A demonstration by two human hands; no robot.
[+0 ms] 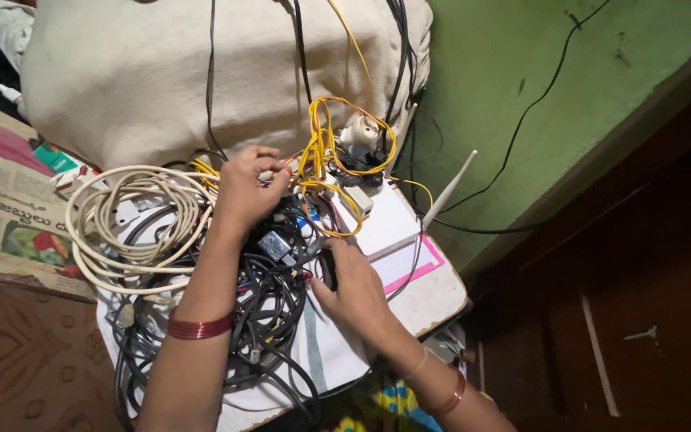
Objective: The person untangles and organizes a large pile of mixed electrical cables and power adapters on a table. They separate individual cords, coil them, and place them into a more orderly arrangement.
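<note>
A tangle of cables covers a small white table (433,296). My left hand (248,190) pinches a thin yellow cable (323,152) near the top of the pile, fingers closed on it. My right hand (353,286) grips a black cable (269,300) at the pile's right side. A coil of cream-white cable (121,228) lies left of my left forearm. A small silver plug block (275,245) sits between my hands. A white socket piece (359,133) rests among the yellow loops.
A big cream cloth bundle (137,72) sits behind the pile. A newspaper (1,208) lies at left. A white antenna (449,188) leans toward the green wall (521,72). Dark wooden floor (641,304) is at right.
</note>
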